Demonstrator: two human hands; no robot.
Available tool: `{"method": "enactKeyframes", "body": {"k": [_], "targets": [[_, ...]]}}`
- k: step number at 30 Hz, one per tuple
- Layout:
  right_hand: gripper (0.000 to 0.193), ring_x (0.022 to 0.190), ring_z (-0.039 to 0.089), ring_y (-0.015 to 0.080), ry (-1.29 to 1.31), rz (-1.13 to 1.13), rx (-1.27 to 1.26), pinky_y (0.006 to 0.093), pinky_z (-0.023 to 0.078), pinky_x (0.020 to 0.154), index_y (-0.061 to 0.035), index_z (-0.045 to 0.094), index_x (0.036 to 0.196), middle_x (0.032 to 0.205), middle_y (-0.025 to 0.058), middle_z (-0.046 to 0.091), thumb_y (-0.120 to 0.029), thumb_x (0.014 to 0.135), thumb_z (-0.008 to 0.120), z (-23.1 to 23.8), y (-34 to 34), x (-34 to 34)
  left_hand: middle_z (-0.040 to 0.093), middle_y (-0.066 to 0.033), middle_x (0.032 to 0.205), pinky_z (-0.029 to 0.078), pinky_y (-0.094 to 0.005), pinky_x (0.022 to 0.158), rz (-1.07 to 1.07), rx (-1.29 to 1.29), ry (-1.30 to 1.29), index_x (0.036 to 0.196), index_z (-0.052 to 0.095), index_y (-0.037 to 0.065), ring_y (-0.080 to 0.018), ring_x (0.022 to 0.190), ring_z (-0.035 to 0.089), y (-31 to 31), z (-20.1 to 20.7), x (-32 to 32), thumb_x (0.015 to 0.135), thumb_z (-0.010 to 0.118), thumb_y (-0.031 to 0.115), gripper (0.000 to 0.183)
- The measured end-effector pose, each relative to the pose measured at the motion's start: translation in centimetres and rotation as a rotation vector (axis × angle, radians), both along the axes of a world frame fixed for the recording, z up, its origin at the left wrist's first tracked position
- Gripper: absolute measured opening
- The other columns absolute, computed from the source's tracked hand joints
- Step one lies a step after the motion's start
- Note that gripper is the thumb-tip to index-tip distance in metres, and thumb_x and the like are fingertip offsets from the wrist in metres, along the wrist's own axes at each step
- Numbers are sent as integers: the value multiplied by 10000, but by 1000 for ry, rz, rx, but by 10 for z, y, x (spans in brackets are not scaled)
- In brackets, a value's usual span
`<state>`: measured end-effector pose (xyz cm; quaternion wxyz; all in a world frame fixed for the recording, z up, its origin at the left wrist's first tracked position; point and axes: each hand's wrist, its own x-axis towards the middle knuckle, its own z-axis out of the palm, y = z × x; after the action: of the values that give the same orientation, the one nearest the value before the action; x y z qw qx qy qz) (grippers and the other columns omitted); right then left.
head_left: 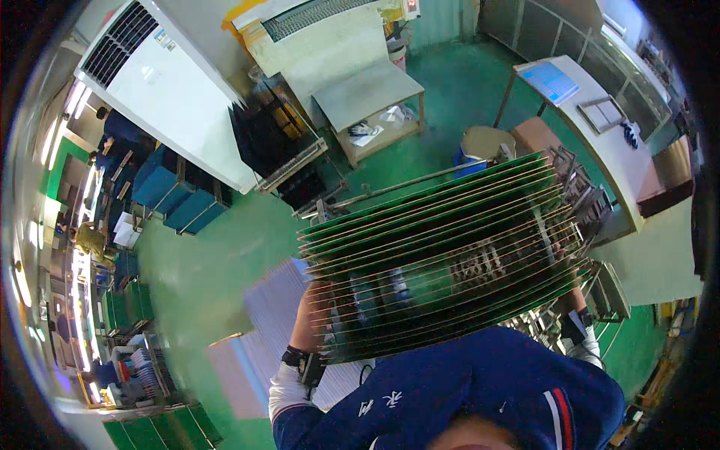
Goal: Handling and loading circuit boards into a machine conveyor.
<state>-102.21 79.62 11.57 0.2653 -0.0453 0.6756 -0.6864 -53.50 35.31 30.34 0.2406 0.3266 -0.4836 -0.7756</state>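
Several thin green panels [420, 217] with copper-coloured edges stand in a spaced row in front of my chest, like bare circuit boards. At their left end, my left hand [316, 304] grips the panel edges, with its fingertips hidden among them. My right hand [576, 289] is at the opposite end, closed against the panels and mostly covered by them and by metal parts. Metal rack clips [589, 195] line the right side of the row. A metal bar [420, 184] runs along its far side.
Stacked pale sheets [281, 300] lie on the floor at left. A rack of dark panels [262, 150] stands beyond, by a tall white air conditioner [165, 97]. A low metal table [367, 94] is ahead; a white desk [600, 142] bounds the right. People work far left.
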Motion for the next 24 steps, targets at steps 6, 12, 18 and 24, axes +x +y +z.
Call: {"method": "enactKeyframes", "body": {"k": [6, 12, 18, 24], "targets": [[351, 891, 633, 204, -48, -16, -30, 284, 527, 766, 5, 563, 1195, 1036, 111, 644, -232, 944, 501, 6, -81, -15, 557, -63, 1193, 462, -302, 900, 13, -3, -16, 1285, 451, 41, -171, 1063, 549, -104, 5, -26, 948, 464, 148, 354], [364, 888, 632, 205, -86, 6, -53, 291, 528, 761, -2, 555, 1201, 1033, 106, 642, -253, 944, 496, 12, -166, -47, 543, -73, 1220, 460, -306, 909, -4, 33, -76, 1287, 446, 36, -174, 1079, 544, -181, 11, -62, 948, 465, 149, 357], [377, 884, 631, 206, -106, 30, -95, 298, 529, 756, -9, 547, 1208, 1031, 100, 640, -274, 945, 492, 9, -257, -112, 533, -57, 1201, 444, -300, 909, -5, -25, -113, 1264, 455, 39, -186, 1074, 535, -257, 6, -136, 972, 444, 205, 336], [390, 881, 630, 207, -118, 85, -124, 305, 531, 751, -16, 539, 1214, 1029, 95, 638, -296, 946, 488, -2, -355, -227, 533, -55, 1205, 441, -299, 910, -18, 35, -110, 1266, 455, 40, -188, 1079, 533, -341, -11, -247, 973, 443, 216, 342]]}}
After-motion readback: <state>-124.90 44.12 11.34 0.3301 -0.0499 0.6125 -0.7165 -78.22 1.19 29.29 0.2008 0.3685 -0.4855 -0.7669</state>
